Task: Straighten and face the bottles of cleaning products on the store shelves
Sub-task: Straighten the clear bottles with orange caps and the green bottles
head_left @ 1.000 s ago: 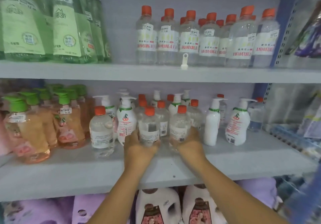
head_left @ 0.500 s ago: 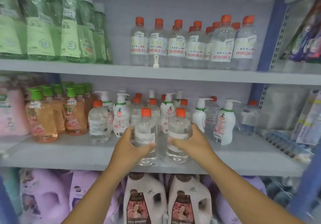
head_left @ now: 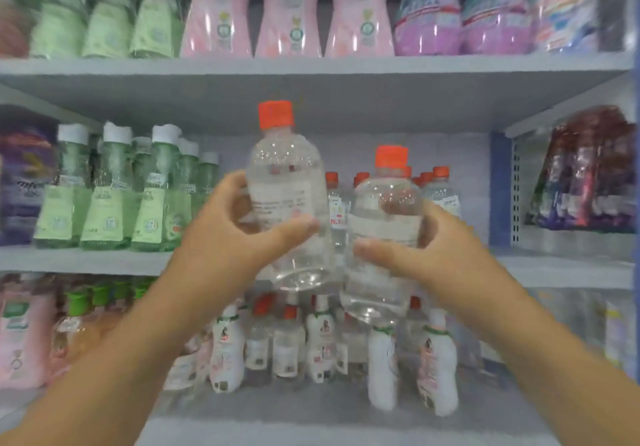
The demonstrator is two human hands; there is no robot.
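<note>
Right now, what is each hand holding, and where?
Left hand grips one clear orange-capped bottle around its middle; right hand grips another, also mid-body.

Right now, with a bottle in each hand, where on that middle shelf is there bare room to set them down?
One bare patch shows on the middle shelf: right of the orange-capped clear bottles, before the blue upright. Left of that row, the green bottles stand packed; the gap between is hidden by the left hand, right hand and their bottles.
</note>
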